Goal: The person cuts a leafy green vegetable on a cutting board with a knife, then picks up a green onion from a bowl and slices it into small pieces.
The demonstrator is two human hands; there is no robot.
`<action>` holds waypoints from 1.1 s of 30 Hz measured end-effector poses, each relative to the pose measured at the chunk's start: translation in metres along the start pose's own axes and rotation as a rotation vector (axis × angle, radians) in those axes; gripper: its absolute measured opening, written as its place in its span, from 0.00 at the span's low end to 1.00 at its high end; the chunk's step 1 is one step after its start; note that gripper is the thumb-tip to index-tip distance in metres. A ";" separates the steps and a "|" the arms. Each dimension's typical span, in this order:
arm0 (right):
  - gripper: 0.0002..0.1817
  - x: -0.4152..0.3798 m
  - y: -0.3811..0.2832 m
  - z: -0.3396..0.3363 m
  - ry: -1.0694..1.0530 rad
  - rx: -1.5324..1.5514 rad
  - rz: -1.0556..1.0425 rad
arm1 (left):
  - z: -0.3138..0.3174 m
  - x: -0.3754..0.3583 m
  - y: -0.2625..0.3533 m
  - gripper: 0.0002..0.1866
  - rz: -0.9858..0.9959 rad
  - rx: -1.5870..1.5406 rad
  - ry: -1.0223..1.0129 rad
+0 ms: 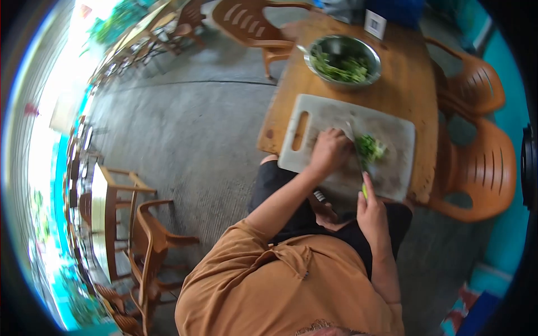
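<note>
A knife with a yellow-green handle is held in my right hand, its blade pointing away from me over the white cutting board. Just left of the blade, my left hand rests on the board with its fingers curled together; whatever lies under them is hidden. Chopped green leaves form a small pile directly right of the blade. Beyond the board stands a metal bowl with leafy green stems inside.
The board lies on a wooden table. A small white card and dark bags stand at its far end. Orange plastic chairs are on the right, another at the far left of the table. More chairs and tables stand farther left.
</note>
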State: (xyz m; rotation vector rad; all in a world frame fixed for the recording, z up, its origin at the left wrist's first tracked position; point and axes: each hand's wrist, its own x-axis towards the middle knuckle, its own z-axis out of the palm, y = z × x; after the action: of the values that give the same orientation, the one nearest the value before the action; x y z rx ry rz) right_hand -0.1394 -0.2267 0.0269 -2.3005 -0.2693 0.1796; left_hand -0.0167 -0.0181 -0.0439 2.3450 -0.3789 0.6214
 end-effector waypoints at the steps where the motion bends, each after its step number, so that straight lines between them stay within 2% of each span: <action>1: 0.33 0.000 -0.002 0.001 -0.026 0.006 -0.048 | -0.007 0.002 0.004 0.04 0.015 -0.004 -0.013; 4: 0.33 -0.001 0.000 0.011 0.038 -0.060 -0.101 | -0.002 0.000 0.000 0.06 -0.029 0.026 0.001; 7: 0.32 -0.007 -0.003 0.007 -0.022 -0.066 -0.103 | -0.005 -0.003 0.000 0.06 -0.060 -0.007 0.056; 12: 0.31 -0.018 -0.010 -0.003 -0.046 -0.023 -0.015 | 0.002 -0.006 -0.004 0.05 -0.100 -0.045 0.066; 19: 0.30 -0.019 -0.006 -0.005 -0.099 -0.036 0.002 | 0.003 -0.009 -0.007 0.09 -0.082 -0.056 0.051; 21: 0.29 -0.019 -0.009 -0.002 -0.036 -0.059 -0.052 | 0.003 -0.011 -0.008 0.09 -0.073 -0.060 0.067; 33: 0.28 -0.016 -0.012 -0.001 -0.052 -0.154 -0.081 | 0.008 -0.012 -0.010 0.10 -0.085 -0.029 0.045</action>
State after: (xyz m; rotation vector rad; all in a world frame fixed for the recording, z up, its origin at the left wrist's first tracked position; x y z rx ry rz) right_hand -0.1561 -0.2231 0.0373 -2.4343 -0.4154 0.1828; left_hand -0.0201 -0.0154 -0.0611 2.3023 -0.2646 0.6221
